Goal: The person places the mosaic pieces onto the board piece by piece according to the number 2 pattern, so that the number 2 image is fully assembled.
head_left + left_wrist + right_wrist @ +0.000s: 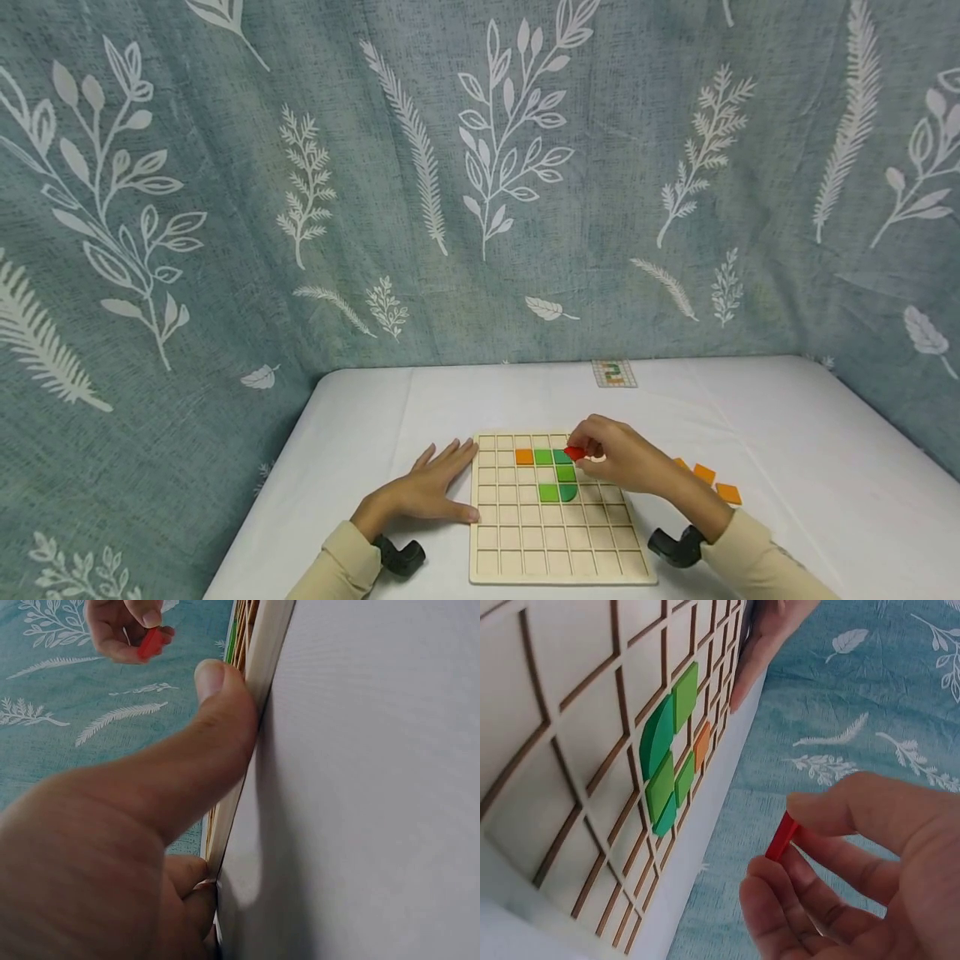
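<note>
A wooden grid board (517, 537) lies on the table, with orange, green and teal tiles seated in its upper cells. Among them are an orange tile (524, 457), a light green tile (549, 493) and a teal tile with a rounded corner (568, 492). My left hand (429, 492) rests flat at the board's left edge, its thumb (214, 697) touching the rim. Above the board's upper right, my right hand (618, 454) pinches a small red tile (781, 837) between thumb and fingers. The tile is held off the board.
Several loose orange tiles (704, 474) lie on the white table to the right, partly hidden behind the right forearm. A small pattern card (614, 373) sits at the table's far edge. A leaf-printed curtain (480, 183) hangs behind and at both sides.
</note>
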`<state>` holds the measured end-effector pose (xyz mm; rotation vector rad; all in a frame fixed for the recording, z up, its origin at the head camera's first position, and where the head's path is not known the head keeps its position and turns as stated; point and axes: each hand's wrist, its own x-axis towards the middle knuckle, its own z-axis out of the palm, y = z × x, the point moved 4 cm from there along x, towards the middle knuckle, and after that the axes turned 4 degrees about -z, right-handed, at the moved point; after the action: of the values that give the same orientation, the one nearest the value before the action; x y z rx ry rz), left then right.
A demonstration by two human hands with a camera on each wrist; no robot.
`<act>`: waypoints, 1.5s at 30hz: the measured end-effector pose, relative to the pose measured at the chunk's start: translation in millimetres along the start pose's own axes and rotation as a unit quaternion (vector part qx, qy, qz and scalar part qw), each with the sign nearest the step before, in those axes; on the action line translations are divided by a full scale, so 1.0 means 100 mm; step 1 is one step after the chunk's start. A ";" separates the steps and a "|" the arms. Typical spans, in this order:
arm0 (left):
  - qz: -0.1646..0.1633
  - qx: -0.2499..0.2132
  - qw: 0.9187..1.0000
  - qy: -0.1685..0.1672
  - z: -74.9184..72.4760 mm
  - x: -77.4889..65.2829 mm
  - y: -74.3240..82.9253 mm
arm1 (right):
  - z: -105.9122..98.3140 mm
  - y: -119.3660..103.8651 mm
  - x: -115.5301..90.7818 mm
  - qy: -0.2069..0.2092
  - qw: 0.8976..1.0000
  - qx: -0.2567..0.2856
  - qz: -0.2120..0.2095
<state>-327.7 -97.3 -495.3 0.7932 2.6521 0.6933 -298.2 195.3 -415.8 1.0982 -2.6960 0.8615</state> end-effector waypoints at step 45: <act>-0.006 0.005 1.000 -0.006 0.02 0.04 -0.05 | 0.63 -0.13 0.37 -0.143 0.989 0.025 -0.033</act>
<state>-331.9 -98.0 -500.0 0.7798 2.6504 0.6701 -309.5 130.7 -450.8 1.4111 -2.8556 0.8210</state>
